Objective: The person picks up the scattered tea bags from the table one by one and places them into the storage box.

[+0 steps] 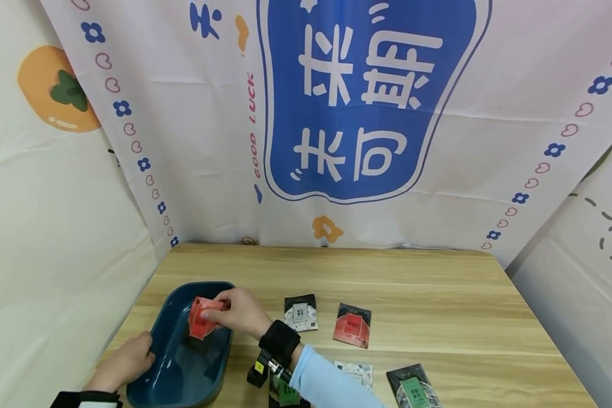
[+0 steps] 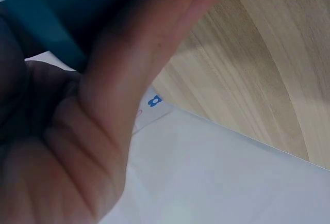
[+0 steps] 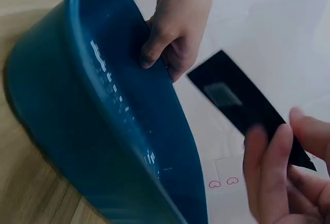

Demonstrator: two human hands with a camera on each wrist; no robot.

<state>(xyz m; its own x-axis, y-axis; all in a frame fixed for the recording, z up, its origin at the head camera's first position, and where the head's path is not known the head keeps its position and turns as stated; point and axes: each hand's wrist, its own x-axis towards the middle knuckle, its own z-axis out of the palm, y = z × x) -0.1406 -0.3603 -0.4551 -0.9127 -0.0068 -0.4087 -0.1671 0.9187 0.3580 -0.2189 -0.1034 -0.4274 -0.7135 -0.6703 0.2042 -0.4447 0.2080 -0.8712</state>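
Observation:
On the left part of the table stands a dark teal plastic basin [image 1: 170, 379]. My left hand [image 1: 127, 362] grips its left rim, thumb over the inner side, as the right wrist view also shows with the basin wall [image 3: 56, 100]. Above the basin's inside, my right hand [image 1: 242, 313] pinches a small red packet [image 1: 200, 320] between thumb and fingers. Its dark back [image 3: 227, 92] shows in the right wrist view, with a pale rectangle on it. In the left wrist view, the left palm [image 2: 103, 110] lies close against the basin.
Right of the basin lie a black-and-white packet [image 1: 300, 313], a red-and-black packet [image 1: 352, 325] and a green-labelled black packet [image 1: 415, 388]. The right forearm partly covers a pale packet [image 1: 359, 371] and another green-labelled one [image 1: 288, 395]. Printed cloth [image 1: 224, 187] hangs behind the table.

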